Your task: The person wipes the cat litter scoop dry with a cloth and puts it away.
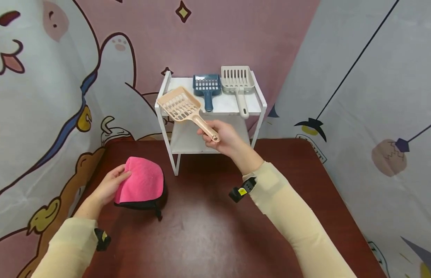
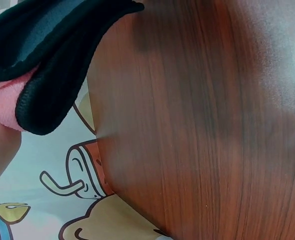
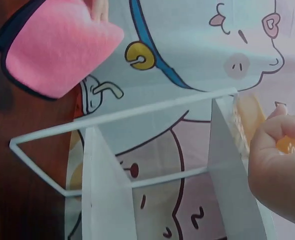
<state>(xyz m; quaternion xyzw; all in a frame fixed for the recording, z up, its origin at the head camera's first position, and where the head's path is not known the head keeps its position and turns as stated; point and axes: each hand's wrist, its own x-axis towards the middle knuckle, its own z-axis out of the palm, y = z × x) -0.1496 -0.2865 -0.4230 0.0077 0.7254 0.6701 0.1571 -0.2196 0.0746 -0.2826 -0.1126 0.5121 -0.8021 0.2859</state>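
In the head view my right hand [image 1: 225,139] grips the handle of a peach slotted litter scoop [image 1: 180,103], raised over the left front of a white shelf. The scoop is mostly hidden by my fingers in the right wrist view. My left hand [image 1: 110,186] pinches the left edge of a fuzzy pink and black pouch [image 1: 143,179] above the brown table; a short black cord hangs from it. Its dark opening shows in the left wrist view. On the shelf top lie a blue litter scoop [image 1: 208,89] and a pale grey litter scoop [image 1: 239,85].
The white two-tier shelf [image 1: 224,107] stands at the back of the brown table [image 1: 201,231], its lower tier below the scoops. Cartoon-printed cloth walls [image 1: 208,34] enclose the back and both sides.
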